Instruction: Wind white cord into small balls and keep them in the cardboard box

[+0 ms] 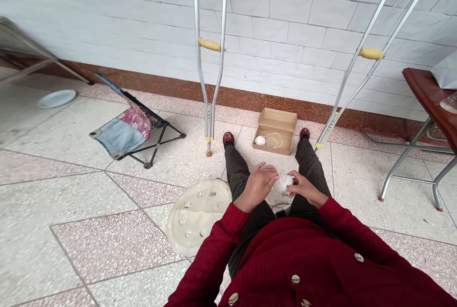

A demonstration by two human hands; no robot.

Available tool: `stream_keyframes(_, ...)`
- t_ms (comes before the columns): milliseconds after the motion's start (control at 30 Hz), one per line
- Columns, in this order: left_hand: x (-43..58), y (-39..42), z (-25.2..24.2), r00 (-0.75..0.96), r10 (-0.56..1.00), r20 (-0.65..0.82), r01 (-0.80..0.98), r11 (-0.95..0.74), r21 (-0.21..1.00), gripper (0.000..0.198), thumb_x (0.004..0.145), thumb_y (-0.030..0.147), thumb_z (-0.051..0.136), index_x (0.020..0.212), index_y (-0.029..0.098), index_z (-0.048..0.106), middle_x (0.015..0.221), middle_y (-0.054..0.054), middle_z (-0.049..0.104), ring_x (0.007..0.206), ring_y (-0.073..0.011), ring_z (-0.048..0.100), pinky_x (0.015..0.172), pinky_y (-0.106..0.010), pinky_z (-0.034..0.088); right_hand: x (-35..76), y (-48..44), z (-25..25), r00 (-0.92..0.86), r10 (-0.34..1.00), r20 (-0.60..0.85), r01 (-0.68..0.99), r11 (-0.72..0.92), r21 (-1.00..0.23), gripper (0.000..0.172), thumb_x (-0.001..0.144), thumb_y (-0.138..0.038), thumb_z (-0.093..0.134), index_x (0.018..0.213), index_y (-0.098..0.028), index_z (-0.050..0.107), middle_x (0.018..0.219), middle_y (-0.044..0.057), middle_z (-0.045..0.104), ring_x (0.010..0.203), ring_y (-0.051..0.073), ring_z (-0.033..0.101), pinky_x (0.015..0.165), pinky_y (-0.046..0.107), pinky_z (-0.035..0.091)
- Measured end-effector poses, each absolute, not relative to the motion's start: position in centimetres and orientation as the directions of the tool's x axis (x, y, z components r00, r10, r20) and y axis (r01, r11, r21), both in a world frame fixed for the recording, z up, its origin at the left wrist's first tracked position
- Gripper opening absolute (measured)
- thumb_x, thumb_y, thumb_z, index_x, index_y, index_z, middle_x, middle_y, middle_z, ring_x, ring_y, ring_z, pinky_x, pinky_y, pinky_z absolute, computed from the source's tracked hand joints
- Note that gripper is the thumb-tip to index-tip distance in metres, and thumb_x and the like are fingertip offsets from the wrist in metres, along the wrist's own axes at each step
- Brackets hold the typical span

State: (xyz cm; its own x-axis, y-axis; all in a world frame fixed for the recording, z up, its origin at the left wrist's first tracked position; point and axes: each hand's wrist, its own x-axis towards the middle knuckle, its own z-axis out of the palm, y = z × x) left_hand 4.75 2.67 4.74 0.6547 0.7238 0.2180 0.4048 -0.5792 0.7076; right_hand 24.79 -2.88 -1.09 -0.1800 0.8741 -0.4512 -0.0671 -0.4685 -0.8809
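Observation:
Between my hands, above my lap, is a small white, shiny bundle (286,185) with a frilled upper edge; its exact kind I cannot make out. My right hand (305,189) grips it from the right, thumb and fingers closed round its side. My left hand (260,185) is pinched at the bundle's left edge, and whatever lies between its fingertips is too small to tell. On the floor ahead, between my feet, an open cardboard box (274,149) holds a ball of white yarn (260,141) with a loose strand (276,136) trailing from it.
Crutches (209,44) (371,53) lean against the tiled wall on both sides. A folding stool (124,135) stands to the left, near a pale basin (57,98). By my left leg lies a round perforated lid (196,216). A brown table (424,93) is at the right.

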Motion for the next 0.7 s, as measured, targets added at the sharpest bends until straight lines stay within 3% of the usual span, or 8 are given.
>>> stream_keyframes(100,5.0,3.3,4.6,0.649,0.727,0.224,0.39,-0.571,0.722,0.025,0.093,0.03,0.046,0.082,0.019,0.067,0.091,-0.002,0.069,0.094,-0.0167,0.059,0.106,-0.038,0.031,24.5,-3.4,0.4,-0.294,0.844,-0.449,-0.227,-0.518,-0.825,0.043,0.065,-0.023,0.073,0.101,-0.02,0.051,0.08,-0.001,0.061,0.068,0.014,0.062,0.059,0.026,0.054)
stream_keyframes(300,5.0,3.5,3.1,0.584,0.797,0.153,0.388,-0.44,0.81,0.031,0.093,0.031,0.045,0.074,0.019,0.068,0.075,0.0,0.068,0.071,-0.0139,0.058,0.101,-0.035,0.038,24.6,-4.0,2.8,-0.424,0.833,-0.355,-0.443,-0.532,-0.721,0.039,0.069,-0.02,0.073,0.102,-0.019,0.054,0.093,0.003,0.063,0.078,0.017,0.064,0.065,0.032,0.056)
stream_keyframes(500,5.6,2.6,1.6,0.564,0.825,0.036,0.325,-0.261,0.909,0.03,0.087,0.018,0.042,0.088,0.014,0.072,0.085,-0.004,0.072,0.081,-0.018,0.063,0.077,-0.027,0.048,24.7,-3.1,4.1,-0.351,0.882,-0.316,-0.538,-0.466,-0.703,0.04,0.068,-0.017,0.072,0.104,-0.019,0.056,0.098,0.005,0.067,0.077,0.019,0.066,0.067,0.033,0.056)
stream_keyframes(700,5.9,2.8,2.0,0.536,0.841,0.068,0.275,-0.251,0.928,0.031,0.088,0.024,0.044,0.096,0.015,0.073,0.095,-0.005,0.073,0.088,-0.0201,0.064,0.083,-0.03,0.048,25.2,-2.1,3.5,-0.372,0.868,-0.328,-0.59,-0.494,-0.638,0.035,0.075,-0.031,0.066,0.106,-0.016,0.058,0.092,0.007,0.07,0.074,0.017,0.065,0.066,0.027,0.052)
